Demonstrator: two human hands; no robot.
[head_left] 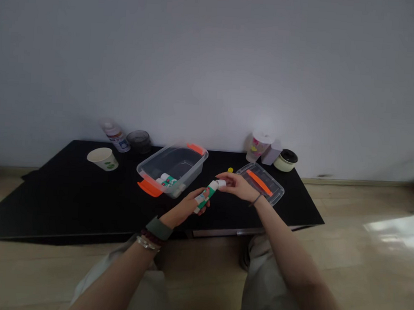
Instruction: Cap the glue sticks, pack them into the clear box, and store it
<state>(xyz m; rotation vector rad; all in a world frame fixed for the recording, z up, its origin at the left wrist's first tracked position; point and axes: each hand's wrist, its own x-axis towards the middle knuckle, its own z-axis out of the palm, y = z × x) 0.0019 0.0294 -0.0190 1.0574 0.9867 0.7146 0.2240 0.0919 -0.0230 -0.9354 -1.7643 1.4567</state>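
My left hand (pixel 197 201) is wrapped round a green and white glue stick (pixel 207 196), held tilted above the front of the black table. At its upper end, the fingers of my right hand (pixel 238 186) pinch the white cap (pixel 221 183). Whether cap and tube are joined or slightly apart is hard to make out. Just left of my hands stands a clear plastic box (pixel 191 176) with orange latches, and more green and white glue sticks (pixel 169 179) lie in its near end. Its clear lid (pixel 275 184) with an orange handle lies beyond my right wrist.
On the black table (pixel 65 197), a paper cup (pixel 102 159), a bottle (pixel 116 137) and a dark bowl (pixel 139 142) stand left. A patterned cup (pixel 256 149), a pale box (pixel 271 153) and a lidded pot (pixel 285 162) stand back right. A small yellow object (pixel 230 170) is behind my right hand.
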